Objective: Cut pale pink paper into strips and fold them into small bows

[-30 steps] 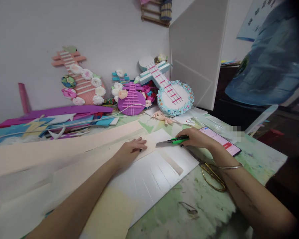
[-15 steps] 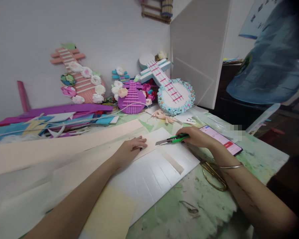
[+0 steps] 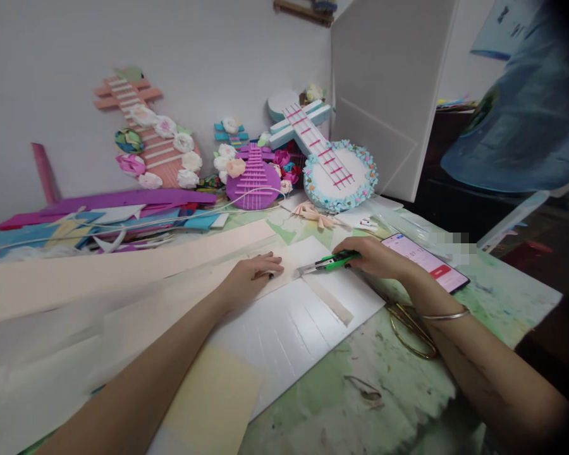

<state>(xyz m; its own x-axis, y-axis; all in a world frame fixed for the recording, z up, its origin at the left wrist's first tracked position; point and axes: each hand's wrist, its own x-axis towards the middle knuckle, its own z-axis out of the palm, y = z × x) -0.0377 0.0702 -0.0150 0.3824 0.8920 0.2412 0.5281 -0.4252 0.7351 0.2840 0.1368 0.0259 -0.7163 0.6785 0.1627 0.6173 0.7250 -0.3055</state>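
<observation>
My right hand (image 3: 373, 256) grips a green and black utility knife (image 3: 330, 261) with its blade out. The blade tip points left and rests at the edge of a pale cream sheet (image 3: 290, 260). My left hand (image 3: 252, 279) lies flat on that sheet, fingers stretched out, just left of the blade. Beneath is a white board (image 3: 284, 354) with several scored lines. A narrow cream strip (image 3: 332, 304) lies on the board, below the knife. Whether the blade has cut into the sheet I cannot tell.
A phone (image 3: 427, 262) lies beyond my right wrist, and gold-handled scissors (image 3: 410, 332) lie partly under my forearm. Decorated paper instruments (image 3: 340, 174) lean against the wall. Coloured scraps (image 3: 99, 221) pile at the back left. A yellowish sheet (image 3: 213, 398) is near me.
The knife blade has shifted slightly left against the cream sheet's edge. My left hand keeps its place. The whole view has tilted down a little.
</observation>
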